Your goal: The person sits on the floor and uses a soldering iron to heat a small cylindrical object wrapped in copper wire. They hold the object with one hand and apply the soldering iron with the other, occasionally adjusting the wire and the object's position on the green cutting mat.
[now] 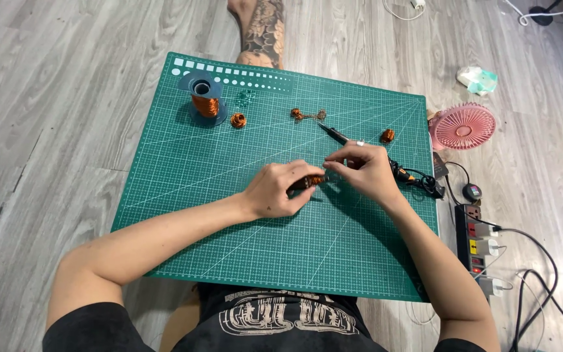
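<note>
Green gridded cutting mat lies on grey wood-grain plank flooring, and the person sits at its near edge. The left hand is closed around a small copper-wound coil, with only the coil's right end showing past the fingers. The right hand meets it from the right, thumb and forefinger pressed together in a pinch at the coil's end; whether a wire runs between them is too fine to tell. Both hands rest at the middle of the mat. At the far left of the mat stands a blue spool of copper wire, with a small copper coil just beside it. Two joined copper pieces lie far centre, and another copper coil sits toward the far right. A soldering iron lies just beyond the right hand, its cord running off the right edge. On the floor to the right are a pink fan and a power strip with plugs. A tattooed leg shows beyond the far edge.
</note>
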